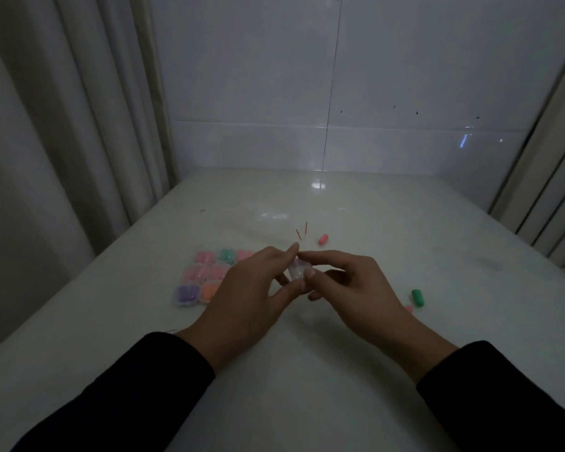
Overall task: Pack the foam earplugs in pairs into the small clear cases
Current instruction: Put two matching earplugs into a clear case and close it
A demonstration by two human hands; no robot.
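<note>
The near table (274, 402) lay open between the sleeves. To the left, a block of filled cases (203, 278) took up room; a pink earplug (322, 239) lay farther off and a green earplug (417, 297) to the right. Curtains (62, 141) flanked both sides, and a tiled wall (340, 93) closed the far edge.

Earplugs (417, 297) green, (322, 239) pink — sleeves (150, 383) black — table (405, 230) white.

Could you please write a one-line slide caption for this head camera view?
Both hands, left hand and right hand, hold a small clear case beside filled cases.
</note>
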